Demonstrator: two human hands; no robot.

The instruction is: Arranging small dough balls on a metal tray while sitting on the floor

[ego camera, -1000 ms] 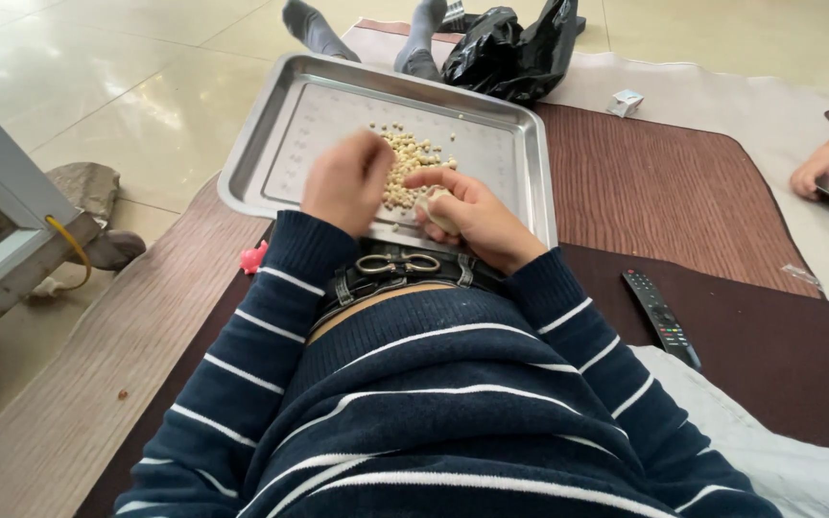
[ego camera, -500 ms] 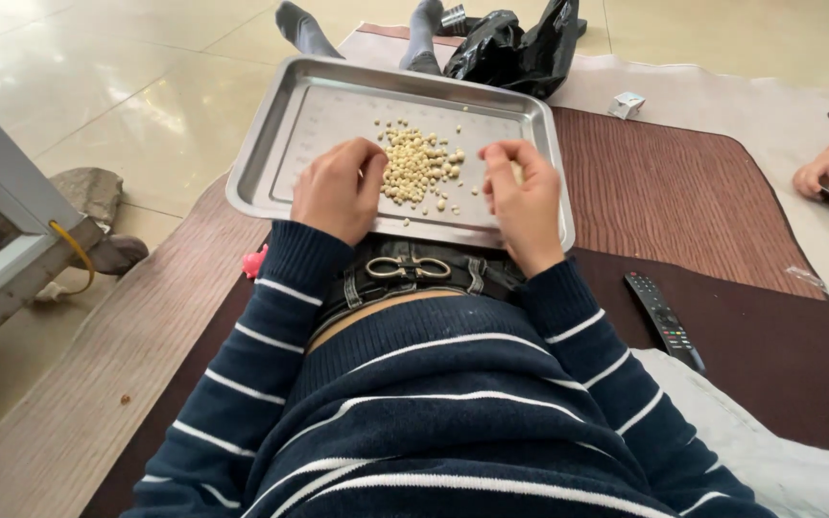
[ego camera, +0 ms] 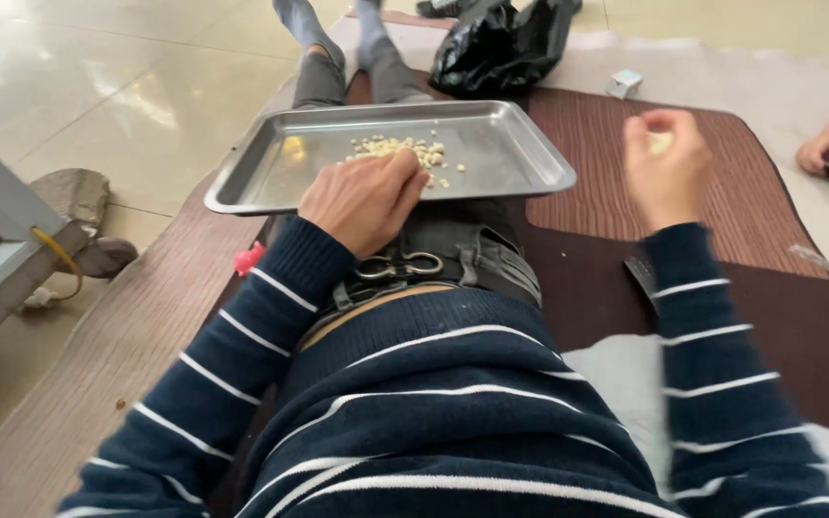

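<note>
On the lap: left hand curled loosely over the near edge of a steel tray, fingertips among pale kernels, nothing clearly held. To the right, raised off the tray: right hand, blurred, fingers pinched shut, contents unclear. Beyond: crumpled black bag, small pale box on the mat.

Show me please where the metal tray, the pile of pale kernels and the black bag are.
metal tray (ego camera: 506,144): head view, bare floor.
pile of pale kernels (ego camera: 400,148): head view, middle of heap.
black bag (ego camera: 496,48): head view, its middle.
</note>
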